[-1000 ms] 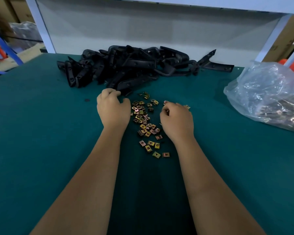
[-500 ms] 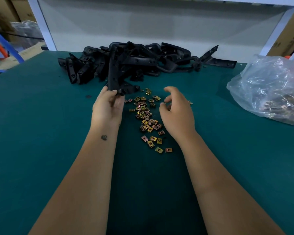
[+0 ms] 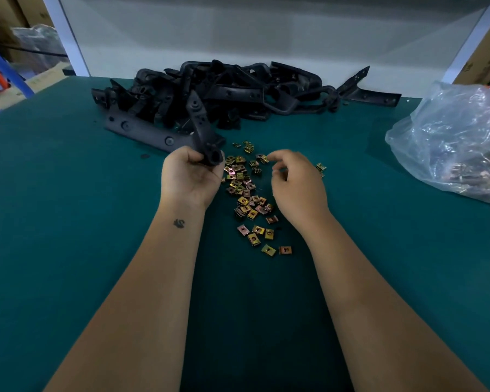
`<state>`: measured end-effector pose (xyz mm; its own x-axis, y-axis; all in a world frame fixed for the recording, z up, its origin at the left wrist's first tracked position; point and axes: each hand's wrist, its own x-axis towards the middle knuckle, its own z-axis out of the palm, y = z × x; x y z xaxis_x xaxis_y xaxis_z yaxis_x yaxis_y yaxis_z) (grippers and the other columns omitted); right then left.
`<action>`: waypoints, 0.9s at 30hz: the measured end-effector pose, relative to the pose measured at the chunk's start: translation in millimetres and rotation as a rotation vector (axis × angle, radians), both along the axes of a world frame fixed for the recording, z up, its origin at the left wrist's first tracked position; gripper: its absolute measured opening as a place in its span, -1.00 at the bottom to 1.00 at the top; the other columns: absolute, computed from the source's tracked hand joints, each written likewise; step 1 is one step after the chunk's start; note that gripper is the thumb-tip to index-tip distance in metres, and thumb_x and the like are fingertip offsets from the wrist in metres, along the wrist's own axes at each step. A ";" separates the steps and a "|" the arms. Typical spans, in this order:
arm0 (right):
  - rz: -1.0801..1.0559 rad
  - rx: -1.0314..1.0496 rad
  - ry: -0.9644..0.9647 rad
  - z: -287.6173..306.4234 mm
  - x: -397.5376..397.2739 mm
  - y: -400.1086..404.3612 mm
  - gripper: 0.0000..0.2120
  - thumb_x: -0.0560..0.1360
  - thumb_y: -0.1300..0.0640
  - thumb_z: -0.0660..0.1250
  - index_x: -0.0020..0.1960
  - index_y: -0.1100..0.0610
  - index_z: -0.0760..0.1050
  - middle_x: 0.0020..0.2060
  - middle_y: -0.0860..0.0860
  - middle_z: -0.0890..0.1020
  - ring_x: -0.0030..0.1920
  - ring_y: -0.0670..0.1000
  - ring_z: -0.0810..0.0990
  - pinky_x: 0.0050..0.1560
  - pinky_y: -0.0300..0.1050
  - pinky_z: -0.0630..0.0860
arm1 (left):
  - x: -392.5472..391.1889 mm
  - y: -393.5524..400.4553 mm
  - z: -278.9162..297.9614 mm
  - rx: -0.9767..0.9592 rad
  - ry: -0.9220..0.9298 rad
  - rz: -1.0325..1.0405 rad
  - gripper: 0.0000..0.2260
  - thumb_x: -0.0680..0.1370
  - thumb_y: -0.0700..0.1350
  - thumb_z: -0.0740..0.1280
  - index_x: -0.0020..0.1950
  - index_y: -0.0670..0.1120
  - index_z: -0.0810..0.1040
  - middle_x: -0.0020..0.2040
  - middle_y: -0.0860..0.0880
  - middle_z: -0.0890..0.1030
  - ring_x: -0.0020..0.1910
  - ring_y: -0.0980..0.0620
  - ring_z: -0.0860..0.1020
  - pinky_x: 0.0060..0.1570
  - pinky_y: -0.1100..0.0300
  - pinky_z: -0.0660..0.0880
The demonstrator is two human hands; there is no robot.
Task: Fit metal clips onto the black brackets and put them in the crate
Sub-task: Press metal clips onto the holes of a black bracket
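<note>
My left hand [image 3: 191, 176] is palm up and closed on the end of a black bracket [image 3: 200, 123], which sticks up and away from me above the table. A heap of black brackets [image 3: 238, 89] lies along the far edge of the green table [image 3: 68, 222]. Several small brass-coloured metal clips [image 3: 245, 193] are scattered between my hands. My right hand [image 3: 297, 188] hovers over the right side of the clips with its fingers curled and apart; I see nothing held in it. No crate is in view.
A clear plastic bag [image 3: 453, 142] with more clips inside sits at the right of the table. A white panel [image 3: 266, 38] and frame posts stand behind the bracket heap. Cardboard boxes and a blue frame [image 3: 6, 72] are off the table's left.
My left hand took a bracket from the heap, drew it toward me and turned palm up. My right hand lifted off the clips and now hovers with its fingers curled.
</note>
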<state>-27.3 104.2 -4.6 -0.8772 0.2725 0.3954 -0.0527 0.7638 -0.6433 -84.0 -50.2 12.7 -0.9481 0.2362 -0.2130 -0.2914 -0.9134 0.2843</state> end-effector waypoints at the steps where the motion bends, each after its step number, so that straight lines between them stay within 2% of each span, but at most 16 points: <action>1: 0.022 0.030 -0.018 -0.2 -0.1 -1.4 -0.70 0.58 0.25 0.19 0.23 0.05 0.55 0.04 -0.06 0.56 0.07 -0.03 0.53 -0.01 -0.09 0.50 | 0.0 1.4 0.1 -0.027 -0.002 -0.008 -0.75 0.54 -0.38 -0.02 -0.18 -0.19 0.39 -0.36 -0.13 0.61 -0.33 -0.02 0.50 -0.27 0.17 0.53; 4: 0.086 0.162 -0.094 -1.0 -1.1 -6.7 -0.77 0.56 0.19 0.26 0.14 0.09 0.63 0.07 0.01 0.60 0.18 0.04 0.48 0.14 -0.03 0.47 | -1.2 5.5 -0.9 -0.080 -0.004 -0.026 -0.75 0.54 -0.39 -0.03 -0.18 -0.20 0.39 -0.34 -0.13 0.61 -0.30 -0.02 0.46 -0.26 0.16 0.48; 8: 0.087 0.224 -0.141 0.8 -1.8 -11.9 -0.80 0.52 0.12 0.35 0.10 0.07 0.67 0.04 0.02 0.61 0.15 0.11 0.46 0.13 0.02 0.45 | -0.5 8.9 -1.2 -0.096 0.004 -0.046 -0.78 0.54 -0.39 -0.01 -0.15 -0.20 0.38 -0.21 -0.13 0.54 -0.28 -0.02 0.43 -0.26 0.16 0.47; 12: 0.078 0.046 -0.156 1.4 -2.6 -11.1 -0.93 0.47 0.12 0.44 -0.05 0.02 0.65 -0.10 -0.09 0.60 0.10 0.07 0.54 0.12 0.02 0.49 | 3.9 16.8 -2.1 -0.110 0.023 -0.084 -0.79 0.53 -0.38 0.02 -0.11 -0.20 0.41 -0.23 -0.13 0.55 -0.27 -0.02 0.45 -0.17 0.17 0.48; 14: 0.079 -0.096 -0.159 3.0 -1.9 -10.3 -0.92 0.46 0.13 0.45 -0.14 -0.02 0.57 -0.19 -0.17 0.58 -0.05 -0.06 0.57 -0.02 -0.17 0.50 | 4.9 19.6 -1.7 -0.117 0.028 -0.096 -0.81 0.53 -0.37 0.05 -0.11 -0.20 0.42 -0.28 -0.12 0.58 -0.28 -0.02 0.47 -0.18 0.17 0.50; 16: 0.036 -0.228 -0.116 3.9 -1.4 -9.0 -0.87 0.46 0.14 0.43 -0.19 -0.05 0.53 -0.25 -0.19 0.58 -0.19 -0.19 0.55 -0.22 -0.39 0.42 | 4.0 20.1 -1.3 -0.134 0.028 -0.091 -0.85 0.55 -0.35 0.09 -0.12 -0.19 0.41 -0.25 -0.12 0.56 -0.27 -0.02 0.48 -0.21 0.15 0.51; 18: -0.078 -0.307 -0.064 5.6 -1.0 -7.8 -0.90 0.49 0.13 0.40 -0.13 -0.04 0.52 -0.25 -0.17 0.59 -0.19 -0.15 0.58 -0.24 -0.31 0.45 | 2.2 18.7 -1.1 -0.128 0.024 -0.082 -0.88 0.57 -0.32 0.14 -0.13 -0.17 0.39 -0.19 -0.11 0.51 -0.25 -0.02 0.47 -0.19 0.15 0.51; 19: -0.149 -0.285 -0.064 6.5 -0.7 -6.4 -0.93 0.51 0.11 0.39 -0.03 -0.01 0.52 -0.21 -0.15 0.60 -0.15 -0.09 0.60 -0.19 -0.19 0.50 | 1.4 17.8 -1.1 -0.113 0.021 -0.076 -0.89 0.57 -0.31 0.15 -0.13 -0.17 0.38 -0.18 -0.11 0.49 -0.23 -0.02 0.46 -0.18 0.15 0.50; 21: -0.248 -0.122 -0.077 7.3 0.5 -5.1 -0.76 0.52 0.09 0.37 0.18 0.06 0.50 -0.06 -0.07 0.61 -0.06 0.01 0.59 -0.06 -0.04 0.53 | -0.2 16.1 -1.5 -0.092 0.018 -0.065 -0.91 0.58 -0.29 0.17 -0.11 -0.16 0.39 -0.14 -0.11 0.49 -0.21 -0.02 0.45 -0.14 0.16 0.48; 22: -0.249 -0.033 -0.059 7.5 0.9 -5.7 -0.76 0.52 0.09 0.37 0.18 0.08 0.51 -0.02 -0.03 0.60 -0.02 0.03 0.57 -0.02 -0.01 0.53 | -0.9 15.6 -1.7 -0.093 0.020 -0.063 -0.92 0.58 -0.29 0.17 -0.09 -0.17 0.39 -0.13 -0.11 0.49 -0.19 -0.02 0.46 -0.14 0.16 0.48; 24: -0.168 0.105 -0.027 8.6 3.3 -11.5 -0.88 0.51 0.09 0.36 0.00 0.10 0.61 -0.07 0.01 0.60 -0.05 0.05 0.57 -0.05 -0.01 0.53 | -1.8 15.7 -2.0 -0.126 0.026 -0.060 -0.93 0.59 -0.28 0.16 -0.06 -0.17 0.41 -0.12 -0.12 0.49 -0.19 -0.02 0.45 -0.13 0.16 0.47; 26: -0.057 0.207 -0.107 7.5 5.4 -20.8 -0.84 0.48 0.01 0.35 -0.13 0.08 0.64 -0.17 0.00 0.61 -0.07 0.07 0.56 -0.07 -0.02 0.52 | -1.8 16.6 -1.9 -0.161 0.032 -0.056 -0.92 0.59 -0.28 0.16 -0.06 -0.17 0.42 -0.14 -0.12 0.50 -0.21 -0.02 0.45 -0.14 0.16 0.46; 27: -0.014 0.227 -0.162 6.5 5.8 -24.8 -0.82 0.46 -0.01 0.35 -0.11 0.07 0.65 -0.16 0.00 0.61 -0.02 0.07 0.55 -0.02 -0.01 0.51 | -1.6 17.1 -1.7 -0.168 0.032 -0.054 -0.92 0.59 -0.28 0.17 -0.06 -0.17 0.42 -0.15 -0.12 0.51 -0.23 -0.01 0.46 -0.16 0.17 0.46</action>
